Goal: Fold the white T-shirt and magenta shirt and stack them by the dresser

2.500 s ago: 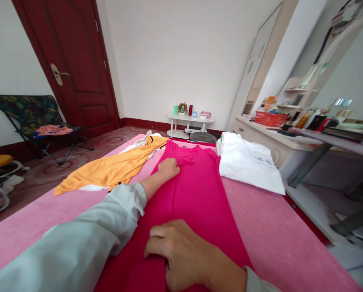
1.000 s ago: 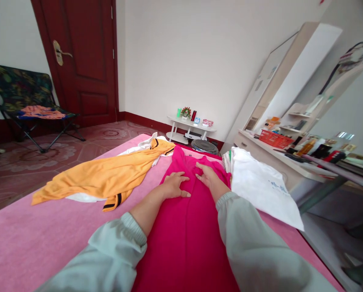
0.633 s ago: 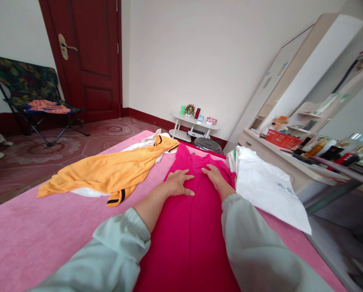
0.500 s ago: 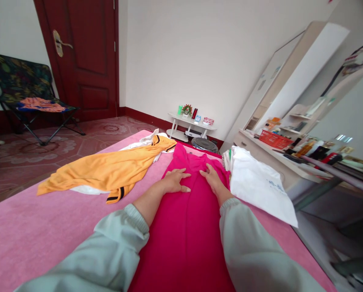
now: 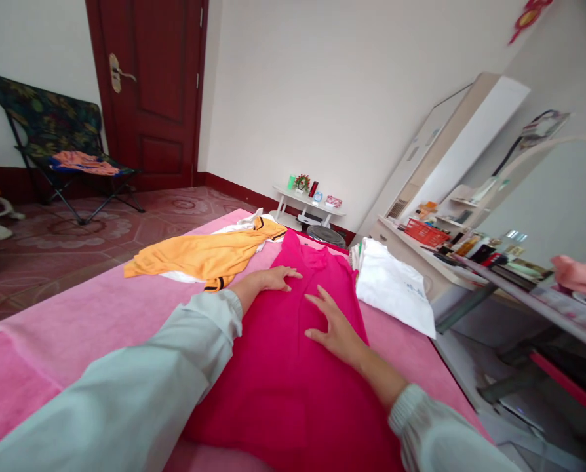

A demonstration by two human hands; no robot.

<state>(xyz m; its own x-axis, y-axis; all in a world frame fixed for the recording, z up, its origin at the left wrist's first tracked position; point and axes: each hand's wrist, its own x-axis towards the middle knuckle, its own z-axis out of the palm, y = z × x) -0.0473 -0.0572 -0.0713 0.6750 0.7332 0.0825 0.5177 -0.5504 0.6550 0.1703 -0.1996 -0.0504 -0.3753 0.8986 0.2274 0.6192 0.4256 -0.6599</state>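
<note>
A bright magenta garment (image 5: 293,380) lies spread out lengthwise in front of me, its neckline at the far end. My left hand (image 5: 277,278) is over its upper left side, fingers apart and holding nothing. Over the middle of the cloth is my right hand (image 5: 333,326), its thumb and fingers spread and nothing between them. Whether either palm presses on the fabric I cannot tell. Left of the garment lies a yellow top (image 5: 199,254) with black-striped trim, partly over white cloth. On the right is a folded white shirt (image 5: 391,285) with small blue print.
A pink bed cover (image 5: 101,341) lies under the clothes. To the right stands a dressing table with a red basket (image 5: 425,232) and several bottles. Beyond the bed is a low white shelf (image 5: 303,195). A folding chair (image 5: 52,124) holding orange cloth stands near the red door (image 5: 158,92).
My right hand has moved back toward me along the garment, its fingers spreading wider. My left hand has shifted slightly left. The view has turned a little, showing more of the garment's near end.
</note>
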